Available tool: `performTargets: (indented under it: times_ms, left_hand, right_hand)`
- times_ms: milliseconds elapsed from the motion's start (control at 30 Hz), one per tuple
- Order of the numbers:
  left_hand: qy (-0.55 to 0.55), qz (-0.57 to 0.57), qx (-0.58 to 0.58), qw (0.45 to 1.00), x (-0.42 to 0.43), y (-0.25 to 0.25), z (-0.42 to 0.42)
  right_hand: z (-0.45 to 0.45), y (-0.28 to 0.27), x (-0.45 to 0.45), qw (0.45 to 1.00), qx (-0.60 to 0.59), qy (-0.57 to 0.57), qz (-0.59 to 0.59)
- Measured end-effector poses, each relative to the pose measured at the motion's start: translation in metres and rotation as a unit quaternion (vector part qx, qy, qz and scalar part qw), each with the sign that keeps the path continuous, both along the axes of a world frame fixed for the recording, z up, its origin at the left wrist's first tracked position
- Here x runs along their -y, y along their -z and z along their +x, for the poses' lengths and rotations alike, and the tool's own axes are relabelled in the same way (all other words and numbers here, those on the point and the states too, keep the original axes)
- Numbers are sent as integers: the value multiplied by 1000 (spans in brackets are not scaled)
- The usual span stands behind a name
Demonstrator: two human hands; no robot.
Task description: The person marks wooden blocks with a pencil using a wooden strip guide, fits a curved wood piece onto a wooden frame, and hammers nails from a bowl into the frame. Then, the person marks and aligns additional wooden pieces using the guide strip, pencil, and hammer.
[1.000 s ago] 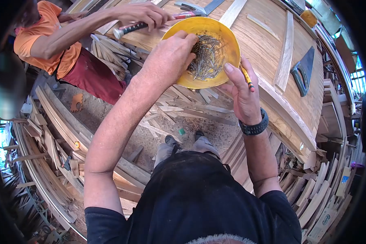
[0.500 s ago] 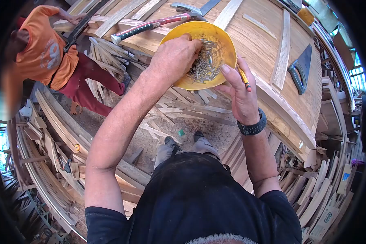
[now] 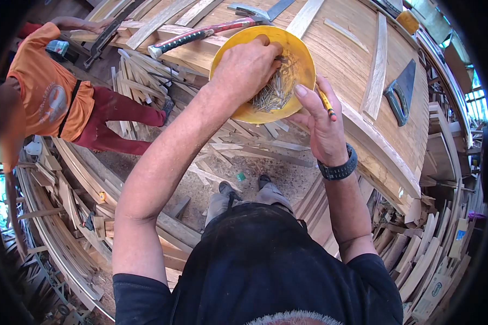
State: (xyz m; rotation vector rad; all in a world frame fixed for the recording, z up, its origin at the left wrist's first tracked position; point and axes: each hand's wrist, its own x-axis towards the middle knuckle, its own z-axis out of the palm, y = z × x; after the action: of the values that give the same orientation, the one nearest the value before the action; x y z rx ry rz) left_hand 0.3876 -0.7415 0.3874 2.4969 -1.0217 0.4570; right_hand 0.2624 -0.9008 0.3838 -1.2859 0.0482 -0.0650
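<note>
A yellow bowl [image 3: 222, 49] with many loose metal nails [image 3: 276, 92] in it is tilted toward me above the workbench's near edge. My right hand [image 3: 322, 116] holds its right side, thumb over the rim and the other fingers behind or under it. A yellow pencil [image 3: 325, 103] with a red end is tucked in the same hand. My left hand [image 3: 246, 67] reaches into the bowl with curled fingers, back of the hand toward me. Its fingertips are mostly hidden, so what they pinch does not show. Just left of the bowl lies a hammer [image 3: 200, 37] with a red and black handle.
The wide wooden panel [image 3: 341, 65] carries wood strips [image 3: 375, 70] and a handsaw [image 3: 400, 95] at right. Behind the hammer is a metal square [image 3: 279, 10]. A person in an orange shirt [image 3: 49, 100] stands at left. Scrap wood [image 3: 255, 143] litters the floor; timber stacks flank both sides.
My left hand has shifted slightly up and right inside the bowl, and the nails have moved. The person at left has leaned farther left. My right hand keeps its hold.
</note>
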Motion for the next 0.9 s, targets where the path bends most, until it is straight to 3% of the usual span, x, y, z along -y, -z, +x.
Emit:
performTargets:
  times_ms: [267,400,500,567,600,667,900]
  left_hand:
    - [14,78,-33,996,4,-1,9]
    - [15,55,-44,997,4,-1,11]
    - [10,31,-114,993,4,-2,15]
    - [67,-129,-328,934,2,1,22]
    - [68,-130,-327,934,0,-5,20]
    - [74,-215,-533,815,-4,-17,16]
    - [97,-274,-614,734,-8,-23,14]
  right_hand:
    - [-4,-3,0,1000,-7,4,-6]
    - [-2,-3,1,1000,-13,5,-2]
    - [-3,-4,2,1000,-18,15,-17]
    - [1,0,6,999,-28,31,28]
    - [0,-1,7,999,-27,31,27]
    - [-1,-4,9,999,-30,21,26]
    - [0,-5,9,999,-32,21,16]
